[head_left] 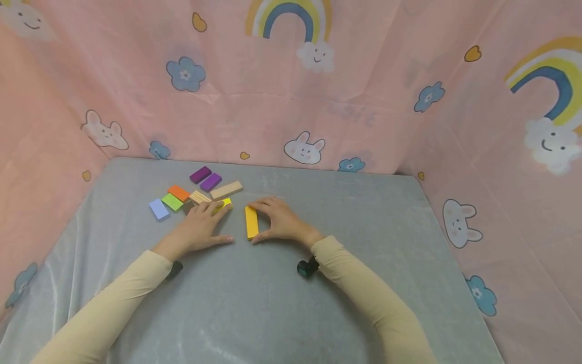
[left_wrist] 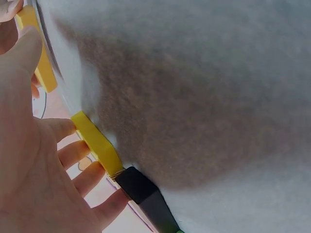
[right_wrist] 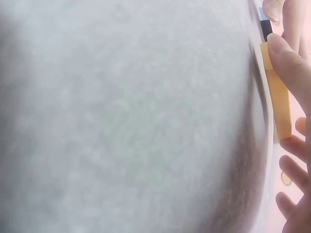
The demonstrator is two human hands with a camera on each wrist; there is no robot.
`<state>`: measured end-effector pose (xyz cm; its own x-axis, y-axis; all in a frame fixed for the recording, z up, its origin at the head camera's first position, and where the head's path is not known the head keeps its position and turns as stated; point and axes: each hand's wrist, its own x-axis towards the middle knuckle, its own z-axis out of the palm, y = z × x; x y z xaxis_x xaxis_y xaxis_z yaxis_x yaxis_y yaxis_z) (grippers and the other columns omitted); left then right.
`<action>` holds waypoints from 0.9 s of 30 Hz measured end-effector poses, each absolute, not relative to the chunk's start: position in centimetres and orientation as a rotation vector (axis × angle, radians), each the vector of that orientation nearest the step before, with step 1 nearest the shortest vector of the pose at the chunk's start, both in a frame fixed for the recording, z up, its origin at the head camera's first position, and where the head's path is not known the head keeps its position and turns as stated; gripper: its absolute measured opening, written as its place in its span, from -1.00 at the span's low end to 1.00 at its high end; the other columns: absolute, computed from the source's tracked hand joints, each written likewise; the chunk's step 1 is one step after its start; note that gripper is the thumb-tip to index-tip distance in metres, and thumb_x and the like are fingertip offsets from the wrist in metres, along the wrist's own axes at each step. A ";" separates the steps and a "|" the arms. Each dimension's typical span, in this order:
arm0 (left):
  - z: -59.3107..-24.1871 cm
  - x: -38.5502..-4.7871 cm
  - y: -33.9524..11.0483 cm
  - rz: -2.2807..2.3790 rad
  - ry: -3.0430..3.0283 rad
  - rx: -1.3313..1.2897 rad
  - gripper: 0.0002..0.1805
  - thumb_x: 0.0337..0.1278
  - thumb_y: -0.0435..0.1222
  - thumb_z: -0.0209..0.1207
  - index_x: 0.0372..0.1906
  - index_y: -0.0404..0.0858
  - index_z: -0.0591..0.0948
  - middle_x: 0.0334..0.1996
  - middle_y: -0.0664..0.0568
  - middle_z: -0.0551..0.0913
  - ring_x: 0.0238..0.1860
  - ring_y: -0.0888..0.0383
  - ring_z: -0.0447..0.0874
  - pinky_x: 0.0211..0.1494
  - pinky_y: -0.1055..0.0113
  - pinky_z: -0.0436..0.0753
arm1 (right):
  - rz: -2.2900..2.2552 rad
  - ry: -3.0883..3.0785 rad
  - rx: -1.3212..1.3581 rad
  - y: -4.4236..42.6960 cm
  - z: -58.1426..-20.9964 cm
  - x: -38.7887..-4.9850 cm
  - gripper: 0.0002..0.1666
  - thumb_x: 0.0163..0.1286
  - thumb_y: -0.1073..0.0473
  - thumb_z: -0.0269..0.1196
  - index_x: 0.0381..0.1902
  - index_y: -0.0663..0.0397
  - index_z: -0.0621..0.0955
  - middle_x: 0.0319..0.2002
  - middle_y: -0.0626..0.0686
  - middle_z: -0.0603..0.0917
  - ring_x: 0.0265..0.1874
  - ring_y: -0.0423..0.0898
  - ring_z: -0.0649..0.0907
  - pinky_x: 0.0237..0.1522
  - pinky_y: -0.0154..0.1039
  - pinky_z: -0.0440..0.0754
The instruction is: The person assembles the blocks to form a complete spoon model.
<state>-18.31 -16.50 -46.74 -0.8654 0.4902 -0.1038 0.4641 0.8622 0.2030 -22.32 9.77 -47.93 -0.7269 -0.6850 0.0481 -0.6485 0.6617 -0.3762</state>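
Observation:
My right hand (head_left: 284,221) pinches a golden-yellow block (head_left: 251,222) lengthwise, with the thumb at its near end and the index finger at its far end. My left hand (head_left: 197,227) is spread over the right part of a group of blocks. Its fingertips touch or nearly touch a yellow block (left_wrist: 99,148) and a black block (left_wrist: 137,185), while the thumb stands apart. In the head view the left fingers partly cover the yellow block. A plain wooden block (head_left: 227,190) and a striped light-wood piece (head_left: 200,196) lie just beyond that hand.
Left of the hands lie an orange block (head_left: 179,192), a green block (head_left: 173,202) and a light blue block (head_left: 159,209). Two purple blocks (head_left: 211,182) lie farther back. A grey cloth covers the table (head_left: 364,263); patterned pink curtains (head_left: 373,96) enclose its back and sides.

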 end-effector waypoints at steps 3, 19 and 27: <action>-46.6 -18.3 -16.5 0.256 2.883 0.750 0.00 0.12 0.30 0.17 0.53 -0.17 0.19 0.50 -0.23 0.20 0.48 -0.29 0.15 0.45 -0.35 0.22 | -0.598 2.781 -1.117 10.1 -47.8 -22.2 0.20 -0.09 -0.47 0.46 0.45 -0.11 0.36 0.39 -0.05 0.47 0.42 -0.05 0.39 0.49 0.00 0.30; -46.6 -18.2 -16.4 0.250 2.877 0.762 0.01 0.13 0.29 0.17 0.54 -0.18 0.18 0.51 -0.24 0.18 0.47 -0.30 0.15 0.46 -0.35 0.17 | -0.794 2.829 -1.029 15.1 -47.1 -19.7 0.21 -0.17 -0.31 0.58 0.41 0.02 0.41 0.37 -0.01 0.48 0.38 -0.01 0.42 0.44 0.04 0.38; -46.4 -18.2 -16.3 0.238 2.899 0.777 -0.01 0.13 0.27 0.18 0.52 -0.20 0.20 0.48 -0.27 0.22 0.44 -0.31 0.20 0.43 -0.35 0.23 | -0.799 2.903 -0.959 18.4 -47.0 -18.4 0.21 -0.19 -0.31 0.59 0.41 -0.01 0.42 0.35 0.01 0.49 0.36 0.02 0.44 0.41 0.09 0.41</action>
